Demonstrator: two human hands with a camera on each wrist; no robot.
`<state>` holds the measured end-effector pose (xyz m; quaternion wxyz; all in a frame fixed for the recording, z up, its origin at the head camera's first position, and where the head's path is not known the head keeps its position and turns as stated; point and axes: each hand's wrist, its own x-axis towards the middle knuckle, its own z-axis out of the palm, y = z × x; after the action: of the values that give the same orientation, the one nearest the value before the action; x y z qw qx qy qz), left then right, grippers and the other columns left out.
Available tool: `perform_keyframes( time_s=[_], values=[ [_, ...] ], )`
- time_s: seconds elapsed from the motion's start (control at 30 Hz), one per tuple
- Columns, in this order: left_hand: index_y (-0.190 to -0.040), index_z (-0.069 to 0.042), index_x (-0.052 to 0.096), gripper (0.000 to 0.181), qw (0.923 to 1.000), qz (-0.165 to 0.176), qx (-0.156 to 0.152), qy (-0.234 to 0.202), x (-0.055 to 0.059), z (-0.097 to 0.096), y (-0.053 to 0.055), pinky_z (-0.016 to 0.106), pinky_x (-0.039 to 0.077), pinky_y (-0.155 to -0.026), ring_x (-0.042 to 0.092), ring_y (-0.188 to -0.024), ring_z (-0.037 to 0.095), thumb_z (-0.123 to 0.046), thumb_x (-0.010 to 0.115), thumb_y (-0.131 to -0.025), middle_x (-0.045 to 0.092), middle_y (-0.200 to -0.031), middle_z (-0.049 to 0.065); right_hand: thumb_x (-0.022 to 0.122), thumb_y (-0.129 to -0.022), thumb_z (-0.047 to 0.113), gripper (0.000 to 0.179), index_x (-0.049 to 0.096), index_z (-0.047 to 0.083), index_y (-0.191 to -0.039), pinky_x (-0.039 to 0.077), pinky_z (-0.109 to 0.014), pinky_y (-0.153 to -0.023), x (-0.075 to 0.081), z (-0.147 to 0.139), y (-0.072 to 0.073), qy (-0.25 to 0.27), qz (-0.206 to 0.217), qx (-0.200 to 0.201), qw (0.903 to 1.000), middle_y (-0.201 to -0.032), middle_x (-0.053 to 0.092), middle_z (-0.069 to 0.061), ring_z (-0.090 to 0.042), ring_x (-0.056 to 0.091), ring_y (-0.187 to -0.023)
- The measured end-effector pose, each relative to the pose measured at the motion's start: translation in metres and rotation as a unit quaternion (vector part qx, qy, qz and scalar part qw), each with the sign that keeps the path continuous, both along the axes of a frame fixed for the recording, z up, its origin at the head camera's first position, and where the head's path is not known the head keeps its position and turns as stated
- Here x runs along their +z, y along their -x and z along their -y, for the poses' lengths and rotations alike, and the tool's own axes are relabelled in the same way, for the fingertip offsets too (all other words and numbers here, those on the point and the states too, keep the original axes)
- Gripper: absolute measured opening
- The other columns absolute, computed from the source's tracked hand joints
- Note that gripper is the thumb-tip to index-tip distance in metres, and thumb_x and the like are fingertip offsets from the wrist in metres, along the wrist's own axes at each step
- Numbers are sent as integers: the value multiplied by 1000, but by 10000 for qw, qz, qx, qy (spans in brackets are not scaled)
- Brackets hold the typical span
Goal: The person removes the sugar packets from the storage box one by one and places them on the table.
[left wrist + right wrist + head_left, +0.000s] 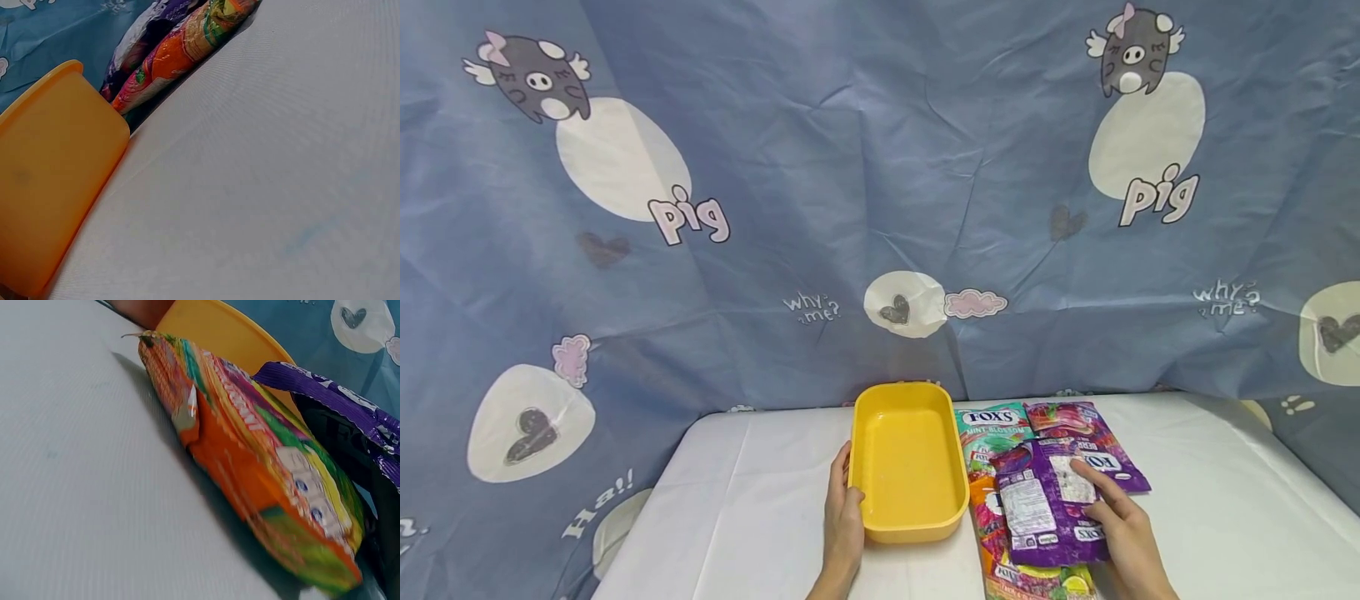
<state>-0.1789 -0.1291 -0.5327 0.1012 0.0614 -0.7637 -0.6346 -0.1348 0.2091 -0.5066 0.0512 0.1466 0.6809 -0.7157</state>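
My left hand (pixel 844 521) grips the left side of a yellow plastic tray (pixel 917 533), thumb by the rim. Nothing lies inside the tray, and its wall (pixel 56 169) fills the left of the left wrist view. On the right, my right hand (pixel 1123 529) holds a purple Fox's candy bag (pixel 1051 492) by its right edge, back label facing up. That bag is above other candy bags: a green Mint Blossom one (pixel 992 421), a purple-red berry one (pixel 1082 417), an orange one (pixel 985 500) and a fruit-printed one (pixel 1015 582), all partly covered.
A white cloth (pixel 745 500) covers the table. Behind it hangs a blue curtain (pixel 790 208) with pig prints, meeting the table's back edge. The candy bags lie close along the tray's right side.
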Motion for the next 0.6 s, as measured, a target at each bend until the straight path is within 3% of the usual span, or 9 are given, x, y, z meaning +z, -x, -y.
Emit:
perform_keyframes(
  time_s=[0.17, 0.47, 0.6],
  values=[
    [-149, -23, 27, 71, 10000, 12, 0, -8, 1, 1, -1, 41, 39, -105, 43, -131, 17, -2, 33, -81, 36, -150, -1, 36, -90, 5, 62, 33, 31, -147, 54, -21, -85, -3, -10, -3, -242, 176, -44, 9995, -160, 13, -2, 17, 52, -93],
    [-148, -23, 27, 71, 10000, -7, 0, 36, 1, 0, 0, 42, 39, -103, 45, -129, 19, -3, 34, -81, 37, -149, -1, 37, -90, 4, 64, 30, 27, -149, 55, -24, -84, -11, -26, -10, -659, 412, -138, 9969, -160, 11, -4, 22, 48, -86],
    [-148, -23, 28, 71, 10000, -26, 17, -2, 2, 0, 0, 44, 39, -103, 45, -128, 20, -3, 34, -81, 37, -149, -1, 37, -90, 7, 63, 30, 31, -148, 57, -29, -81, -12, -31, -15, -717, 556, -154, 9958, -160, 10, -5, 15, 55, -86]
  ],
)
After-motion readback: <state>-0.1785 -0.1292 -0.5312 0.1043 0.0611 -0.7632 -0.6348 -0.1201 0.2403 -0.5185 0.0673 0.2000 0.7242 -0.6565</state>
